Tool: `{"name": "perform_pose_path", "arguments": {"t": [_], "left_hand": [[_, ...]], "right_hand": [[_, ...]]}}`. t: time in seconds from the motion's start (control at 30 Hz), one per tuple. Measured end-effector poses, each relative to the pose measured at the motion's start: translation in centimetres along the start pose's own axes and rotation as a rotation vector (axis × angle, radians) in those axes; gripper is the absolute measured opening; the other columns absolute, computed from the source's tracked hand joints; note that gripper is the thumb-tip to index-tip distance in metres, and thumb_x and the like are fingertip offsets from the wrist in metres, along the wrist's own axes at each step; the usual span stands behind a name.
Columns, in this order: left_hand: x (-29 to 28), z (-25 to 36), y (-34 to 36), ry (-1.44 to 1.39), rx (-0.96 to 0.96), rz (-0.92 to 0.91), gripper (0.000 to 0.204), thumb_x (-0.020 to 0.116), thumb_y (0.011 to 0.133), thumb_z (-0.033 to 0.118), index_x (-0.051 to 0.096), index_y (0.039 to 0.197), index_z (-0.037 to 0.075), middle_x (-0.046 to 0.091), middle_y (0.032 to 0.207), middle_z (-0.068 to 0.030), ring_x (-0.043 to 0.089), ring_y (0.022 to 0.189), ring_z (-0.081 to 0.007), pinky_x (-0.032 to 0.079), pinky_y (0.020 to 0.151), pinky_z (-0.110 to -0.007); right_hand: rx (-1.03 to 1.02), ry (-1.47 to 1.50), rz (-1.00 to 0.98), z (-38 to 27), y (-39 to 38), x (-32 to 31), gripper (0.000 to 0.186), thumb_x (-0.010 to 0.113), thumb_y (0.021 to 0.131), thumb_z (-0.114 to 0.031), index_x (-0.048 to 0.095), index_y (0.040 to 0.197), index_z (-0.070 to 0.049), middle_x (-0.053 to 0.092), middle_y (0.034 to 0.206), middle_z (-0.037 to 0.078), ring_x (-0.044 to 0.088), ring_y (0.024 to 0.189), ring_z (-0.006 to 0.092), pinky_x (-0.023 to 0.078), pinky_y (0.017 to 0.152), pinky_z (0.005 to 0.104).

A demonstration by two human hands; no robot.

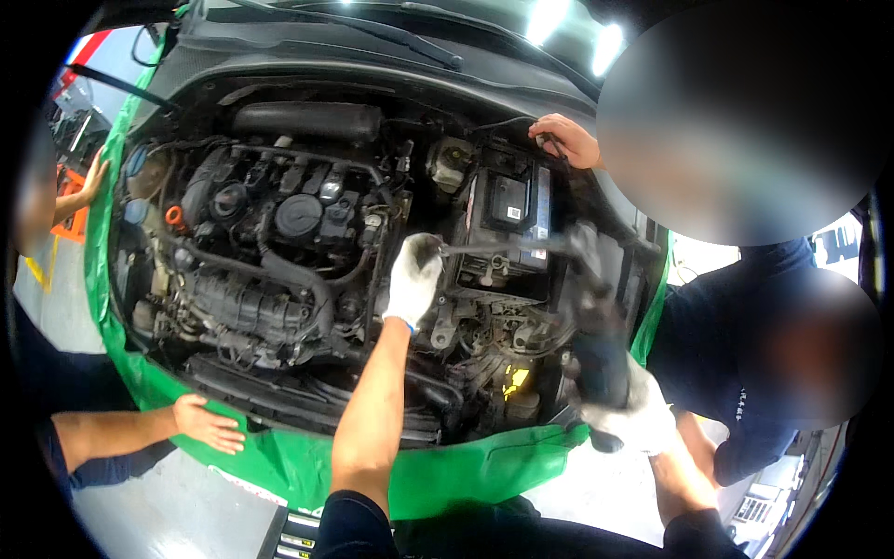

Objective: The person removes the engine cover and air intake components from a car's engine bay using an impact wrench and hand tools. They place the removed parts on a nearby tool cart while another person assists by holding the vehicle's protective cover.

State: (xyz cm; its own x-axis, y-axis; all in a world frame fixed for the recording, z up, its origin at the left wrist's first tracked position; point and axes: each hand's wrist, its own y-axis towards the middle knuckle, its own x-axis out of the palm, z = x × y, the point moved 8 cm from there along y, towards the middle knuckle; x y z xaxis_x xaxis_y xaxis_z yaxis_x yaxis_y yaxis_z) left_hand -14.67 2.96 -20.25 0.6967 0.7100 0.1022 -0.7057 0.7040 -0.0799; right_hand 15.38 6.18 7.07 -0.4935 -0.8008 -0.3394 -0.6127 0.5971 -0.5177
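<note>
Power tool (596, 340), blurred, in right hand (641, 412), shaft (507, 248) indistinct

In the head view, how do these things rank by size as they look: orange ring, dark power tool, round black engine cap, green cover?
1. Green cover
2. Dark power tool
3. Round black engine cap
4. Orange ring

Pale grey floor (126, 508) at 8 o'clock; yellow floor line (39, 272) at 9. Orange stand (70, 200) at 9, blurry. Pale wall panel (123, 54) with red stripe (87, 58), 10 o'clock. Two bright white lights (549, 19) at 1, possibly reflections. Dark striped unit (298, 536) at 7, type unclear.
</note>
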Motion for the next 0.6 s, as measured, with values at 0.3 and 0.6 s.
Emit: {"name": "perform_pose_path", "arguments": {"t": [0.3, 0.6], "left_hand": [[-4.8, 12.9, -20.8, -0.218, 0.071, 0.154, 0.052, 0.063, 0.096, -0.009, 0.053, 0.146, 0.001, 0.068, 0.131, -0.0098, 0.067, 0.114, -0.0182, 0.056, 0.099, -0.033], [-13.8, 22.7, -50.8, 0.177, 0.084, 0.746, 0.049, 0.075, 0.099, 0.012, 0.056, 0.142, -0.003, 0.069, 0.127, -0.0108, 0.067, 0.111, -0.0173, 0.056, 0.098, -0.034]], "right_hand": [[-0.048, 0.555, -0.168, 5.5, -16.5, -2.4, 0.084, 0.095, 0.075, -0.014, 0.052, 0.144, 0.006, 0.070, 0.129, 0.022, 0.074, 0.110, 0.0320, 0.061, 0.097, 0.0457], [-0.218, 0.411, -0.689, 9.1, -20.5, -0.4, 0.082, 0.096, 0.072, -0.013, 0.054, 0.140, 0.002, 0.070, 0.125, 0.023, 0.073, 0.104, 0.0343, 0.061, 0.091, 0.0488]]}}
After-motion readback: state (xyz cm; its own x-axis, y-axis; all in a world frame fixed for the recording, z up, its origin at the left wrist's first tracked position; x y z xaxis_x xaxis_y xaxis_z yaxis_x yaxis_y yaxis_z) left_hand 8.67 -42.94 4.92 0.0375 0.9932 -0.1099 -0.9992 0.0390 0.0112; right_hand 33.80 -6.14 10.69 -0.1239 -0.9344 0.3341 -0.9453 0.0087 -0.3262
